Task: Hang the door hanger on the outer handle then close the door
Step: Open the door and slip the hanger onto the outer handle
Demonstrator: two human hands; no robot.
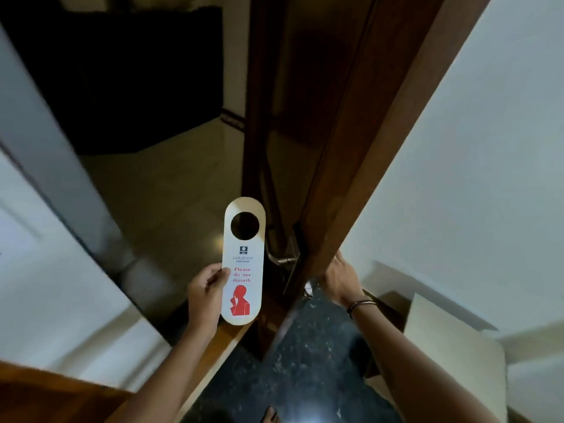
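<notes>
Dim doorway, open wooden door (308,123), left hand (205,293) pinching door hanger (243,264) upright near metal handle (282,259), right hand (340,277) gripping door's edge

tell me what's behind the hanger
Behind the hanger: the dark door edge, seen through its hole, and the metal handle beside it. The handle's near end is covered.
</notes>
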